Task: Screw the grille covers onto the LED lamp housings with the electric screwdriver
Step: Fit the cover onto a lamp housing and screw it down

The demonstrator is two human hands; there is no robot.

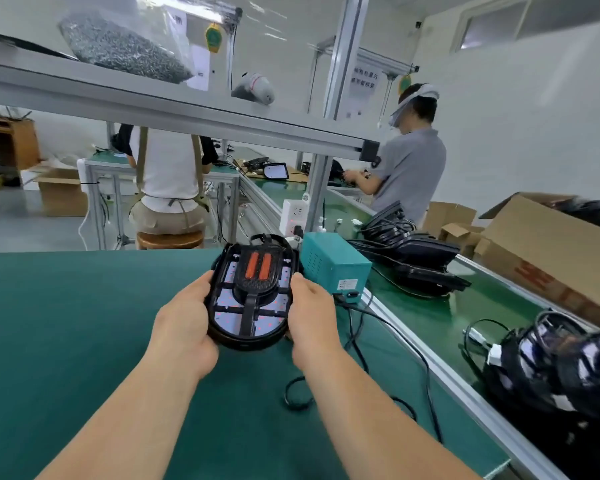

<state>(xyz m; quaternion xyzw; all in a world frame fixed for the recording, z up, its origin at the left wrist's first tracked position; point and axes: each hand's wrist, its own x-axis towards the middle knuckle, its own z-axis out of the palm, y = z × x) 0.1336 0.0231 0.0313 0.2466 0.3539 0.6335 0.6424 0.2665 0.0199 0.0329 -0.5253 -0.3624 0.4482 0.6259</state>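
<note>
both hands grasp a black oval plastic led lamp housing (252, 296) with an orange-barred grille cover (258, 266), the left hand (184, 323) and right hand (312, 311) curled round its sides, above the green bench mat (66, 323) near its right edge, beside a teal metal power box (333, 263).

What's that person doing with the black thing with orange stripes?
The person is holding a lamp housing over the green table, with the left hand gripping one side and the right hand gripping the other. A grille cover with two orange bars sits on it. No screwdriver is in view, so no screwing is happening right now. More black housings are piled to the right, beyond a teal box.
</note>
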